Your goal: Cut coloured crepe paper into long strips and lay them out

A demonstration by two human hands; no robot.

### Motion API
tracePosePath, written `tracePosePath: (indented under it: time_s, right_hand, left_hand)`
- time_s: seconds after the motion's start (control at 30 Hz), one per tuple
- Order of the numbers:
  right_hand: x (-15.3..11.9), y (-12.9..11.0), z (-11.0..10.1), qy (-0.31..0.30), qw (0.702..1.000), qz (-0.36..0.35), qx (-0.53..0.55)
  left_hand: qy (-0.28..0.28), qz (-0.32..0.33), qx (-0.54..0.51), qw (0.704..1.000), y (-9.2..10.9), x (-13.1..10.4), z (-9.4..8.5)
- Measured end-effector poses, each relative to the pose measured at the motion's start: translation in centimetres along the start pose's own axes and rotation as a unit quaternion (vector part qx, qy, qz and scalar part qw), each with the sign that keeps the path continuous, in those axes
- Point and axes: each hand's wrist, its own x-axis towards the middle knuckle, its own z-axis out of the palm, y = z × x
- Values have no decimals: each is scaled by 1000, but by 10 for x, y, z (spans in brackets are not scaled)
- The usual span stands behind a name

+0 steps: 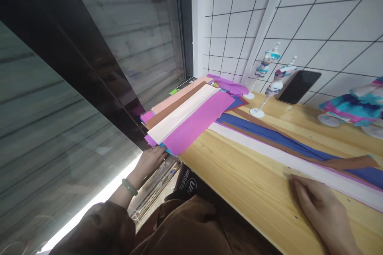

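My left hand [152,160] is at the near lower corner of a stack of coloured paper sheets [197,123], its fingertips closed at the edge and partly hidden by the sheets. Purple, cream, brown and peach sheets fan out on top, with a bit of blue beneath. My right hand [324,207] rests on the wooden table [239,171], thumb and forefinger curled together at the tips. Anything between those tips is too blurred to make out. Beyond it lie long strips of white [269,149], brown and blue paper [269,131].
Two small dress-form figures [275,81] on white bases stand at the back. A black phone [300,86] leans on the grid-lined wall. A ruffled blue-and-pink miniature dress [353,105] stands at right. The glass panel [89,127] borders the left side. Tiny dark scraps dot the tabletop.
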Motion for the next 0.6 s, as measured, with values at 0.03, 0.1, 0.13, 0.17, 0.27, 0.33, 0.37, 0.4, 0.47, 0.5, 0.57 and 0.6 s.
tracePosePath:
  time_s: [0.03,0.1,0.13,0.17,0.27,0.33,0.37,0.4,0.47,0.5,0.57,0.6]
  right_hand:
    - [0,0,0,3,1000,1,-1]
    - [-1,0,1,13,1000,6,2]
    - [-1,0,2,18,1000,9,6]
    - [-2,1,3,22,1000,11,10]
    - [-2,4,5,27,999,10,13]
    - [-2,5,7,26,1000,7,12]
    - [-2,5,7,25,1000,4,12]
    - [-2,5,8,23,1000,2,12]
    - [-2,5,8,21,1000,-4,12]
    - [-1,6,9,21,1000,-8,12]
    - [-1,7,9,23,1000,-14,13]
    - [-1,8,10,24,999,-15,14]
  left_hand:
    - [6,-3,8,1000,-2,1,3]
    - [18,5,18,1000,-7,4,6]
    - [28,13,15,999,-10,6,5]
    - [42,22,3,999,-13,7,2]
    - [112,30,-59,992,-22,15,-18]
    - [170,15,-99,980,-27,25,-39]
    - [201,9,-113,973,-29,31,-52]
    - [230,-2,-124,965,-30,38,-65]
    - [291,-29,-148,945,-29,53,-90]
    - [314,-43,-163,934,-28,60,-102]
    - [353,-70,-197,912,-25,76,-121]
    - [365,-81,-215,902,-24,84,-128]
